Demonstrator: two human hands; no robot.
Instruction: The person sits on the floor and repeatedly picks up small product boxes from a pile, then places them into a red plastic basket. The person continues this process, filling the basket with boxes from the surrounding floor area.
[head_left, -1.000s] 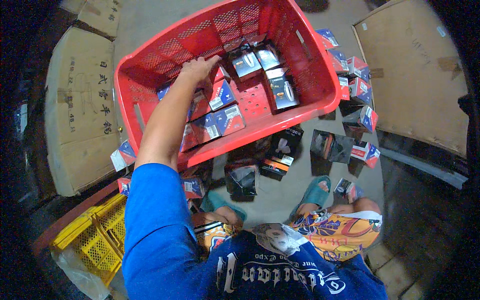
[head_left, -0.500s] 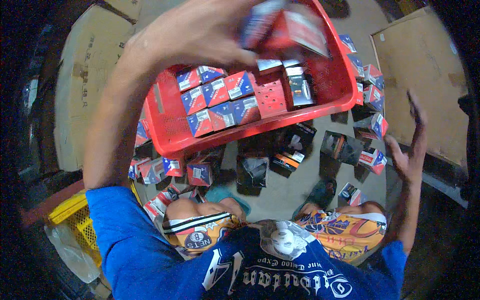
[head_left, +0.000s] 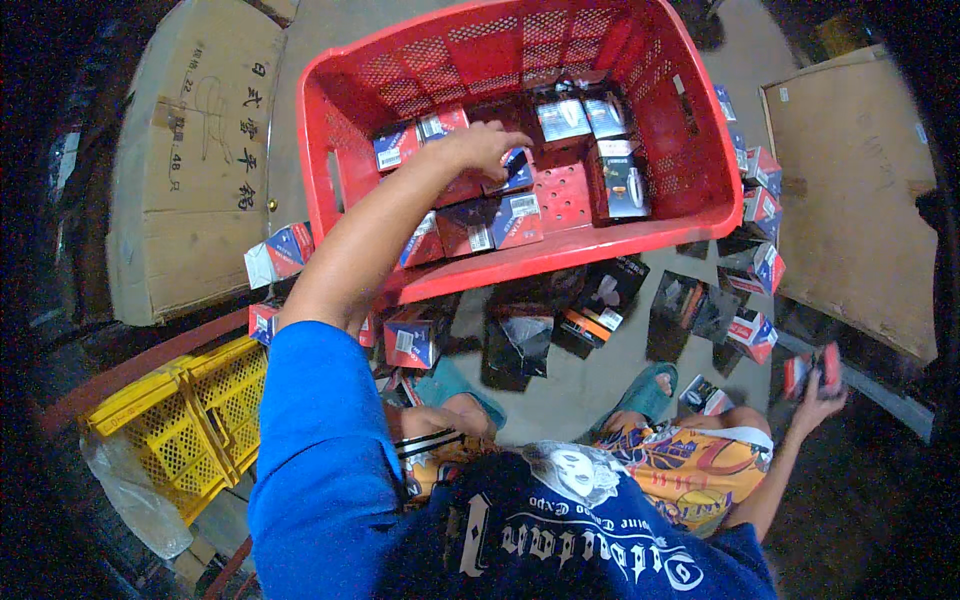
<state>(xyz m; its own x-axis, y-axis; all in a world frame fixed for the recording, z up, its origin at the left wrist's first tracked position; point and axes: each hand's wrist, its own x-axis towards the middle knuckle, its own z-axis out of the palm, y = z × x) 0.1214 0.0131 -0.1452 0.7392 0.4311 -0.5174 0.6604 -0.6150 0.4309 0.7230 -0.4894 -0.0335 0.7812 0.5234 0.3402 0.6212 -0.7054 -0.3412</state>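
Head view: left hand (head_left: 485, 148) reaches into the red crate (head_left: 690, 190), fingers curled down onto a small blue-red box (head_left: 515, 170) lying w/ other boxes on the crate floor. Right hand (head_left: 815, 385) is out to the side, low right, pinching a red box (head_left: 812, 368) btw thumb & fingers. More boxes (head_left: 755, 265) lie on the floor just beside the crate; yellow crate (head_left: 195, 420) at lower left.

A bare concrete floor (head_left: 590, 390) carried everything — a red plastic crate (head_left: 700, 160), a yellow crate (head_left: 200, 420), flattened cardboard (head_left: 190, 170) on the left, and small red-and-blue boxes (head_left: 760, 265) scattered beside dark packets (head_left: 520, 340).
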